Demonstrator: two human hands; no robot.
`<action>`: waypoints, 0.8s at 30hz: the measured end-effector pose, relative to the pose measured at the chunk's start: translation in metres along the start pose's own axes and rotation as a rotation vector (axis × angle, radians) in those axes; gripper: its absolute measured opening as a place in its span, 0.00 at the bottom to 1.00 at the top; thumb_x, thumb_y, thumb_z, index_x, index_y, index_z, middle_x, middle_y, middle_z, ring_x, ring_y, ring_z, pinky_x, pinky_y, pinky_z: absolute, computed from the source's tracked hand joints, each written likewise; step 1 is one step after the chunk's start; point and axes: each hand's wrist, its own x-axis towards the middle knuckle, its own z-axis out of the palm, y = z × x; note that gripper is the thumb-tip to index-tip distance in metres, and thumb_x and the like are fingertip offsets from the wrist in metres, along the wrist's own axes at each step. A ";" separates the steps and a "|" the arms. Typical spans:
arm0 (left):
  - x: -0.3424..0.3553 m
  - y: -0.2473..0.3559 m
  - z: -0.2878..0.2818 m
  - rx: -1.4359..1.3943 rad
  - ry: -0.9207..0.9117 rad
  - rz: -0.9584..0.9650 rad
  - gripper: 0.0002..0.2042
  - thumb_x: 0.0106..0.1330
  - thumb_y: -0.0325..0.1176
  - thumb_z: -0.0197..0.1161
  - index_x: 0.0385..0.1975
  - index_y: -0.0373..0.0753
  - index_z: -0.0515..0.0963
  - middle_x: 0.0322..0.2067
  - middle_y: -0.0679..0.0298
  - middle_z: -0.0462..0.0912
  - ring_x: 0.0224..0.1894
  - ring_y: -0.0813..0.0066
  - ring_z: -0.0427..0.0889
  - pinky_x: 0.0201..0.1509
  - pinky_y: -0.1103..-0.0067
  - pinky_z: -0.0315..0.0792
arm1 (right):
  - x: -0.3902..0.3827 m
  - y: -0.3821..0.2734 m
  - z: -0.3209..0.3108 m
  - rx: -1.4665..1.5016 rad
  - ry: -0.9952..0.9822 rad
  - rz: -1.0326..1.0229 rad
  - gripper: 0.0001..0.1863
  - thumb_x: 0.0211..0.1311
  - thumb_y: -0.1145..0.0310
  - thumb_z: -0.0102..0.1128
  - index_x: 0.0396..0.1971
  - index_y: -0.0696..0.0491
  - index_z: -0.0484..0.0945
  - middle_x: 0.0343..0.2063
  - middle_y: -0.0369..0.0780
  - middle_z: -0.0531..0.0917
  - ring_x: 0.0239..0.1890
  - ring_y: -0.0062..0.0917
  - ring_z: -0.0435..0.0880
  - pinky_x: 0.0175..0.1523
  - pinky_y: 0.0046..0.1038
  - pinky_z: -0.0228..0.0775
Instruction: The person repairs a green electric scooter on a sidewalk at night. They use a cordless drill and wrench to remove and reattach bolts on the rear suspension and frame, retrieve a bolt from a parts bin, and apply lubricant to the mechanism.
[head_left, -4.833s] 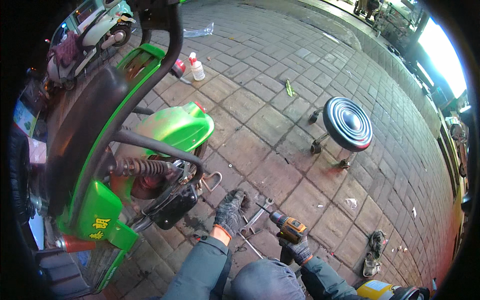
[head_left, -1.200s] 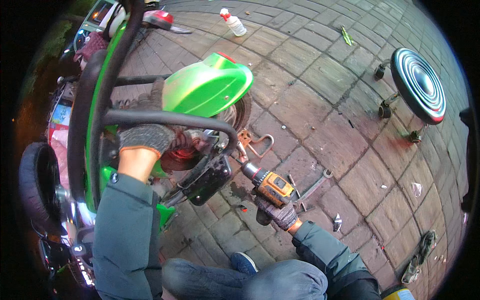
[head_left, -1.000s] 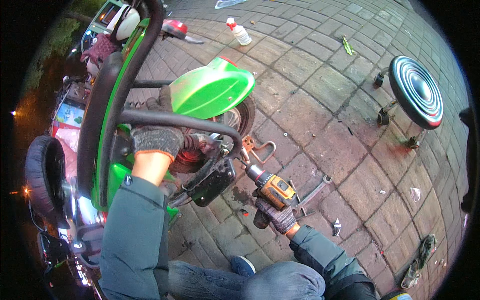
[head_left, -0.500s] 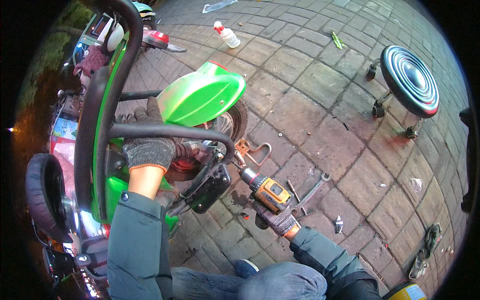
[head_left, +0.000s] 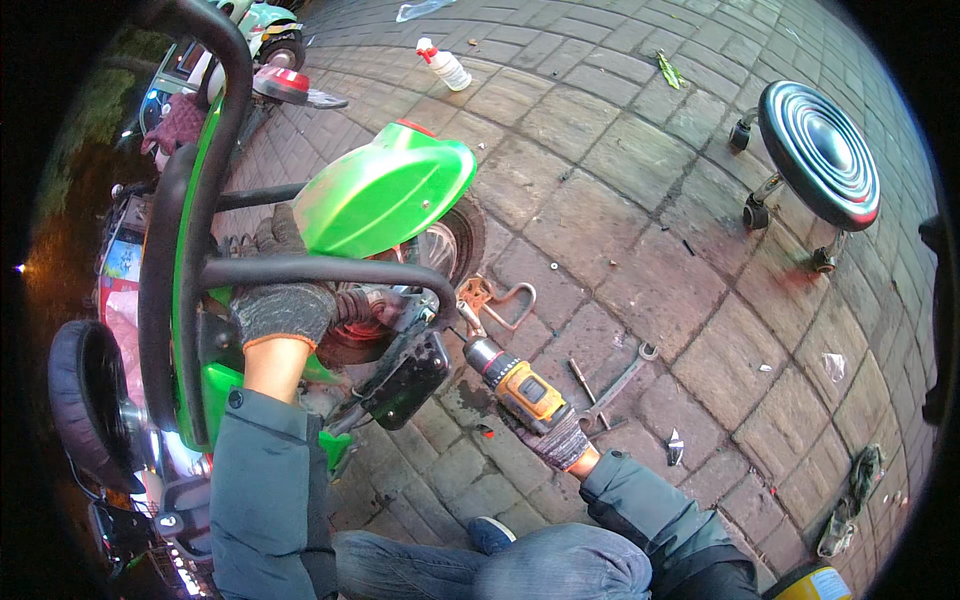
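Note:
My right hand [head_left: 562, 443], in a grey knit glove, grips a yellow-and-black cordless drill [head_left: 532, 392]. The drill's tip points up and left, close to the curved end of a black tube bar [head_left: 330, 268] and a black plate [head_left: 405, 382]. My left hand [head_left: 288, 312], gloved with an orange cuff, reaches in beneath that bar, beside the wheel [head_left: 465, 235] and green fender [head_left: 390, 190] of a green vehicle. The bar and nearby parts hide most of its fingers, so what it touches is unclear. A copper-coloured bracket with a bent loop [head_left: 480, 292] lies just beyond the drill.
On the paving, a wrench [head_left: 622, 382] and a thin rod [head_left: 578, 378] lie right of the drill. Farther off are a white spray bottle [head_left: 445, 67] and a round wheeled stool [head_left: 820, 150]. A dirty rag [head_left: 852, 505] lies at lower right. Parked scooters crowd the left side.
The green vehicle and my left hand appear slightly farther left as the view shifts. My right hand still holds the drill, which has turned a little and sits slightly lower.

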 end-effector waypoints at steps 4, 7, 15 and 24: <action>0.001 -0.001 0.000 0.012 -0.058 -0.013 0.35 0.62 0.48 0.54 0.67 0.37 0.60 0.55 0.45 0.75 0.57 0.47 0.75 0.64 0.57 0.63 | 0.010 -0.008 -0.005 -0.152 0.063 -0.132 0.27 0.50 0.63 0.69 0.52 0.51 0.78 0.41 0.46 0.84 0.43 0.37 0.84 0.49 0.32 0.76; 0.002 0.001 -0.002 0.027 -0.029 -0.019 0.35 0.61 0.48 0.55 0.67 0.37 0.60 0.54 0.45 0.76 0.56 0.47 0.75 0.64 0.57 0.63 | 0.016 -0.013 -0.011 -0.246 -0.004 -0.087 0.30 0.47 0.57 0.72 0.53 0.50 0.78 0.37 0.43 0.85 0.37 0.35 0.85 0.42 0.31 0.77; -0.002 0.009 -0.018 0.003 -0.036 -0.039 0.22 0.64 0.51 0.50 0.51 0.45 0.78 0.54 0.54 0.78 0.57 0.50 0.75 0.63 0.58 0.66 | 0.023 -0.018 -0.012 -0.522 0.050 -0.153 0.25 0.52 0.57 0.64 0.52 0.47 0.80 0.27 0.40 0.84 0.28 0.33 0.83 0.33 0.33 0.74; -0.008 0.008 -0.014 0.062 -0.010 0.002 0.20 0.65 0.50 0.50 0.42 0.43 0.82 0.46 0.52 0.82 0.52 0.49 0.78 0.59 0.58 0.68 | 0.023 -0.012 -0.007 -0.216 0.136 -0.191 0.31 0.50 0.56 0.68 0.57 0.50 0.76 0.30 0.43 0.84 0.31 0.36 0.85 0.36 0.34 0.77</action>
